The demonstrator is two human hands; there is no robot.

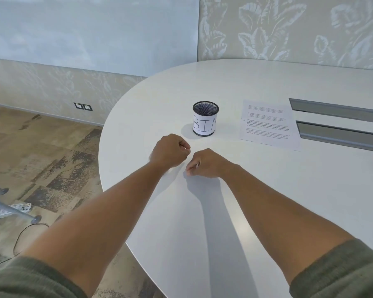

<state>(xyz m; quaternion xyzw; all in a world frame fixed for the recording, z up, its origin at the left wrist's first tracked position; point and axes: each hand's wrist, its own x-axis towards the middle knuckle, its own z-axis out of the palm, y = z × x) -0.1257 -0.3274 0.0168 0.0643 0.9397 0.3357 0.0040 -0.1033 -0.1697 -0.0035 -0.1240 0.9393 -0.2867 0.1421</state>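
Fingers [184, 145] curled, grasp unclear: left hand [170, 151], right hand [205, 162] over white table [271, 190] near floral wall [289, 29].

We read "BIN" hand-lettered on the white label [204, 125] wrapped round the black mesh cup [205, 108], while the print on the sheet [267, 125] lying on the desk [159, 93] is too small to read.

Left hand [170, 150] and right hand [205, 163] held forward, close together; fingers [184, 145] curled — knuckles up.
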